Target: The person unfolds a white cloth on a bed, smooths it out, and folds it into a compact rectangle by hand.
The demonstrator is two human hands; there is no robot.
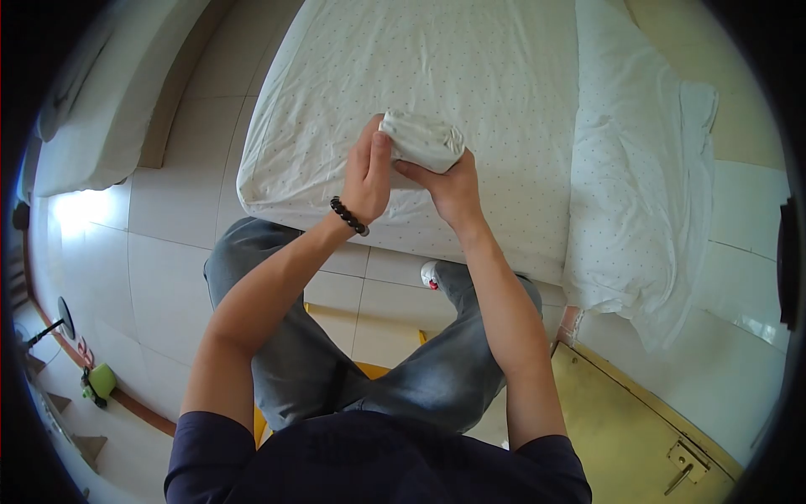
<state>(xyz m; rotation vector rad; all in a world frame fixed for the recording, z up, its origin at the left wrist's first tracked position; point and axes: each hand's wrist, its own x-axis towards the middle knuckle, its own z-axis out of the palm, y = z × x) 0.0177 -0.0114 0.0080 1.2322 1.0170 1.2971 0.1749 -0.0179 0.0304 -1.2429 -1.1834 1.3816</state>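
Observation:
Between my two hands is a small, compact bundle of folded white cloth [422,141], held above the near edge of the bed. My left hand [369,168], with a black bead bracelet [349,217] at the wrist, presses against the bundle's left end, thumb and fingers upright along it. My right hand [453,186] grips the lower right side, its thumb lying along the near edge and its other fingers mostly hidden behind the cloth. Under the bundle spreads a white dotted bed sheet [495,84], lightly wrinkled.
A white dotted pillow or folded quilt [625,210] lies along the bed's right side. My knees, in grey jeans [281,336], are close to the bed, over a yellow stool [374,370]. A yellowish door [621,420] with a handle is at lower right; another pale-covered piece of furniture [117,101] stands left.

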